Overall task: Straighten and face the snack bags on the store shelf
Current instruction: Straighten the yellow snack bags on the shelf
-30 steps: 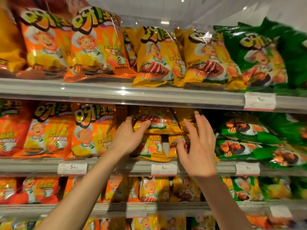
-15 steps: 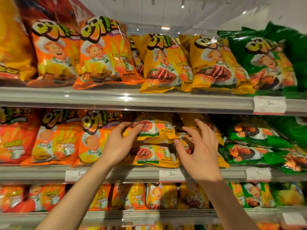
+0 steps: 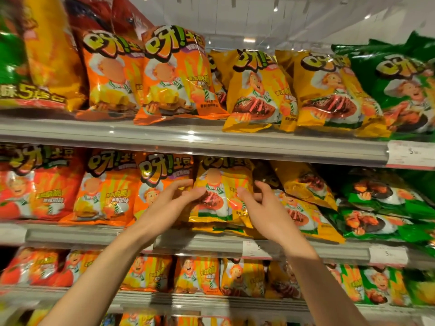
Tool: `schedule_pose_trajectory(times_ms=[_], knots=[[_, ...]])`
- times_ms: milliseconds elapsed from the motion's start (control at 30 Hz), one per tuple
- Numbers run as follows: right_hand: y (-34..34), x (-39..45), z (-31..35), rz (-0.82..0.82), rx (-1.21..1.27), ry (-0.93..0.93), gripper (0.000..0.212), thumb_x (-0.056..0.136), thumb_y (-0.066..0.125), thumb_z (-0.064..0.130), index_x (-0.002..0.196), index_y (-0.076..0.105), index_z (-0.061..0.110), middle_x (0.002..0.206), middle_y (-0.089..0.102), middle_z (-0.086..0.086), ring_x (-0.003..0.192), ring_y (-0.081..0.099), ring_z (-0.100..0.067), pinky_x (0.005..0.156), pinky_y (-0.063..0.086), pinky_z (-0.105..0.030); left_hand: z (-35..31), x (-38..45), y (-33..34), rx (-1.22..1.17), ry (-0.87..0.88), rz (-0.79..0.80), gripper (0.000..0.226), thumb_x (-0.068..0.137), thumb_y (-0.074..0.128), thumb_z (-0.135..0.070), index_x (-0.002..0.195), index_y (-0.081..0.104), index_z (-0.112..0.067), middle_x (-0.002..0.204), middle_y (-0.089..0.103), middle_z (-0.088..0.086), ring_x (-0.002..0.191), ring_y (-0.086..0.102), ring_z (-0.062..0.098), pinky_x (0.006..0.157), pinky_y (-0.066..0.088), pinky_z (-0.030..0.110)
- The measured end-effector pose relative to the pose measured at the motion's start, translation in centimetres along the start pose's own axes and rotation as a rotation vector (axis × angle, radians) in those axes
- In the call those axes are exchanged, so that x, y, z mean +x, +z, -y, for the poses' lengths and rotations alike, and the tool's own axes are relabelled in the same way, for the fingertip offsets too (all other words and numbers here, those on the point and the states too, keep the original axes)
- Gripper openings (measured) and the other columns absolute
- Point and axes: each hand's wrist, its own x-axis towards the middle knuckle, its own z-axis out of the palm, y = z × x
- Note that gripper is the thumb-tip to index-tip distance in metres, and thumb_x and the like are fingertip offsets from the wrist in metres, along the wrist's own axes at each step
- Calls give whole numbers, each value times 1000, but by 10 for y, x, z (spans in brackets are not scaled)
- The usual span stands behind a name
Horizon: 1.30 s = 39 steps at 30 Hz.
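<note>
Taking the upright yellow bag (image 3: pixel 223 191) at the middle of the middle shelf (image 3: pixel 211 245) as the landmark: far to its left on the same shelf stands a red bag (image 3: pixel 40 184), then two orange bags (image 3: pixel 108 187) side by side, the nearer one touching the yellow bag's left edge. The left hand (image 3: pixel 171 203) grips that left edge, thumb laid across the front and fingers curled round behind it. The bag itself faces forward (its print slightly blurred), standing on flat-lying yellow bags. The right hand (image 3: pixel 261 208) holds its right edge, thumb on the front, fingers bent behind. Right of the landmark lean tilted yellow bags (image 3: pixel 306 184), and beyond them green bags (image 3: pixel 381 208) lie stacked flat. Price tags (image 3: pixel 388 255) sit on the shelf rail below and to the right.
</note>
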Motion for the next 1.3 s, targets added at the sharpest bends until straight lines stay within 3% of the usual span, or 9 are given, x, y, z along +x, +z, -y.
schedule_pose_trajectory(times_ms=[100, 200, 467, 533, 667, 833, 967, 1100, 1300], knots=[[-1, -7, -1, -36, 68, -21, 75, 92, 50, 64, 154, 24, 30, 139, 53, 6, 114, 57, -12, 82, 43, -26, -7, 11, 3, -15, -38, -23, 79, 75, 57, -82, 134, 54, -31, 125, 65, -8, 113, 61, 11, 104, 44, 38], [-4, -16, -4, -46, 157, -28, 68, 93, 57, 55, 151, 30, 33, 130, 56, 13, 103, 60, -3, 72, 44, -18, -22, 16, 11, 21, -43, 30, 63, 88, 52, -71, 131, 56, -25, 106, 68, -14, 98, 64, 4, 86, 47, 25], [8, -28, -3, -45, 139, -85, 65, 90, 62, 54, 148, 37, 38, 131, 55, 18, 124, 53, -6, 104, 45, -33, -18, 5, 7, 60, -6, 36, 85, 68, 50, -91, 125, 61, -30, 120, 65, -11, 114, 58, 7, 97, 40, 35], [17, -27, 6, 4, 153, -115, 65, 90, 62, 54, 148, 37, 40, 130, 56, 20, 121, 55, -3, 103, 48, -33, -14, -1, -4, 37, -26, -13, 65, 79, 55, -78, 121, 61, -28, 113, 67, -5, 113, 59, 11, 99, 46, 32], [41, -21, 24, 136, 145, -173, 65, 89, 58, 62, 146, 35, 44, 138, 51, 21, 119, 55, 0, 103, 48, -33, -6, -13, -27, 38, 7, -145, 9, 96, 58, -46, 93, 52, -40, 81, 64, -30, 69, 56, -23, 57, 39, 1], [41, 12, 27, -92, -214, -135, 72, 94, 45, 64, 150, 38, 20, 152, 41, -5, 139, 38, -25, 114, 34, -43, 11, -23, -56, 18, 7, -286, 45, 89, 60, -60, 118, 60, -27, 93, 68, -12, 85, 64, 2, 68, 42, 21], [44, 46, 18, -11, -469, 95, 99, 87, 34, 81, 154, 23, 8, 156, 29, -21, 140, 34, -41, 113, 34, -50, 16, -26, -62, 34, -10, -326, 55, 87, 60, -62, 128, 54, -26, 106, 68, -9, 94, 62, 7, 72, 42, 25], [51, 53, 12, 25, -478, 144, 102, 86, 45, 76, 157, 13, 10, 163, 14, -18, 143, 30, -41, 110, 35, -49, 16, -26, -63, 32, -3, -325, 50, 88, 60, -60, 125, 55, -26, 104, 68, -11, 93, 62, 4, 69, 42, 23], [46, 52, 5, -113, -380, 82, 86, 86, 64, 58, 151, 31, 12, 154, 32, -17, 131, 48, -39, 102, 45, -45, 20, -25, -70, 48, -7, -300, 69, 79, 58, -76, 128, 55, -27, 104, 66, -5, 95, 63, 14, 77, 45, 31]])
